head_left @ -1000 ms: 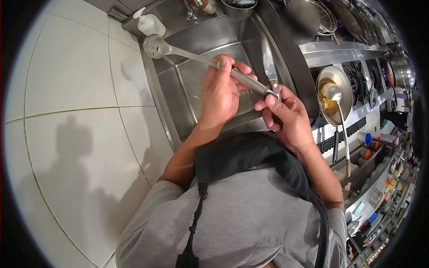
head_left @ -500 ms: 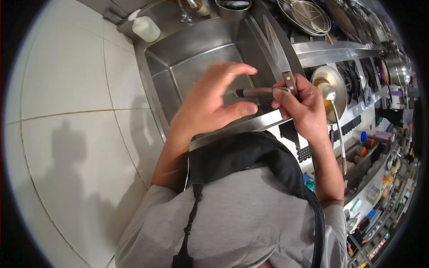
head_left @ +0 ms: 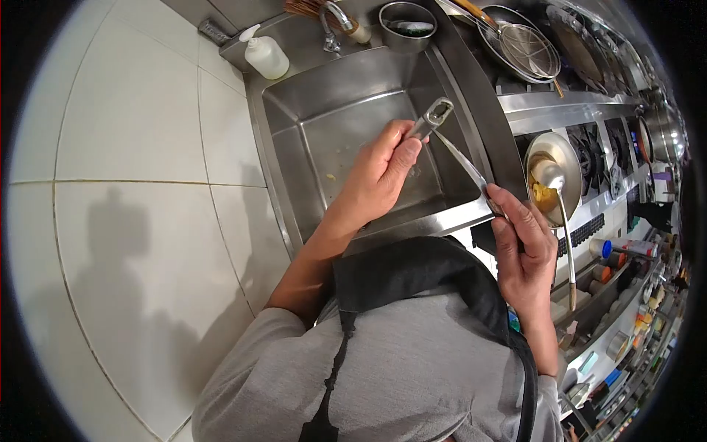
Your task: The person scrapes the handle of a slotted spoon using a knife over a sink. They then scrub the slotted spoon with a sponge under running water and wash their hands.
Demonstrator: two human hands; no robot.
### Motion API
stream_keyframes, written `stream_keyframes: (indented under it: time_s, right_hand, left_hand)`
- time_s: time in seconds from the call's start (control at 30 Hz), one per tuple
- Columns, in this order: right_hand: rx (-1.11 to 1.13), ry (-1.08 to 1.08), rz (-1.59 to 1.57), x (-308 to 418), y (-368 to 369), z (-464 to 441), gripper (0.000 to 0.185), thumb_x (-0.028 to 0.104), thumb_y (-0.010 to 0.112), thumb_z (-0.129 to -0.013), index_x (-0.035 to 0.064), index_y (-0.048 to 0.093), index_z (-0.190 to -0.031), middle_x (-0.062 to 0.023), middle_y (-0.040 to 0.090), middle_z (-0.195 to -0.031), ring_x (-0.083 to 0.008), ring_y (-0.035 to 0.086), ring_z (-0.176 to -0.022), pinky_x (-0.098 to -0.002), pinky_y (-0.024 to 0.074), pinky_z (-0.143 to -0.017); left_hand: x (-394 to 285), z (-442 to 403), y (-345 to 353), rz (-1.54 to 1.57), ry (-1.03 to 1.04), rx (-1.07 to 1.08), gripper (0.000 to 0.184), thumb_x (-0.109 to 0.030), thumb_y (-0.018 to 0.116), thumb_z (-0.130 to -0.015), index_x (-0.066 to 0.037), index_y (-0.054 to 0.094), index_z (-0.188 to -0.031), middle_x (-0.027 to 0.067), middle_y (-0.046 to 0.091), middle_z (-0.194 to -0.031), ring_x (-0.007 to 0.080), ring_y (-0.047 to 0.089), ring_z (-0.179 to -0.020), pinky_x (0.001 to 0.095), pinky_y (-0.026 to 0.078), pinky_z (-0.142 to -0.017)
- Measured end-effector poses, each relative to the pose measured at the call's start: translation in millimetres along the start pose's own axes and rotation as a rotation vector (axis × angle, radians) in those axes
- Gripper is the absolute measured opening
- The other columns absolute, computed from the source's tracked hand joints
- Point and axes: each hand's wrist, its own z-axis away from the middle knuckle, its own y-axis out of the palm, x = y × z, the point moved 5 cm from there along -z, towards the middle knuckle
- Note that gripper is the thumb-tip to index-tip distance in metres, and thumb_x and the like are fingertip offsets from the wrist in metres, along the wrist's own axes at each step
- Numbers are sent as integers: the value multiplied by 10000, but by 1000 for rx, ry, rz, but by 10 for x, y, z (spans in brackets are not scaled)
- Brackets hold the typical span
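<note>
Metal handle (head_left: 425, 124) above the sink (head_left: 353, 97), looped end toward one o'clock: your left hand (head_left: 379, 174) now grasps it (your right hand (head_left: 527, 247) held it before), other end hidden. Your right grips the knife (head_left: 464, 163), blade toward eleven, grip covered.

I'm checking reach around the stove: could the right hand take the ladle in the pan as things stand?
Probably not yet: the right hand holds a knife, which likely needs setting down first. Otherwise the way looks free, with the ladle sticking out of the pan close by.
</note>
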Motion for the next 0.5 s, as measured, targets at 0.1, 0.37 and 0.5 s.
stream_keyframes:
  time_s: [0.1,0.37,0.5]
  right_hand:
    - [-13,101,-1,95,-16,9,357,-48,656,-972,6,707,-1321,-113,683,-877,-186,583,-668,-315,483,-633]
    - [-14,134,2,87,-41,25,350,-61,641,-978,6,711,-1314,-114,669,-856,-189,587,-673,-311,476,-632]
    - [-13,164,-23,70,-43,41,338,-51,646,-979,-1,712,-1307,-116,672,-857,-189,600,-685,-314,484,-640]
  left_hand:
    - [-92,9,33,-11,-42,19,351,-346,509,-1148,-27,617,-1244,-31,511,-865,42,421,-718,220,359,-631]
    - [-51,25,60,-5,-6,10,350,-352,528,-1141,-37,625,-1257,-31,507,-860,36,406,-714,221,346,-629]
    - [-19,22,48,-18,-12,13,345,-346,528,-1141,-36,627,-1254,-30,511,-861,36,406,-713,221,345,-628]
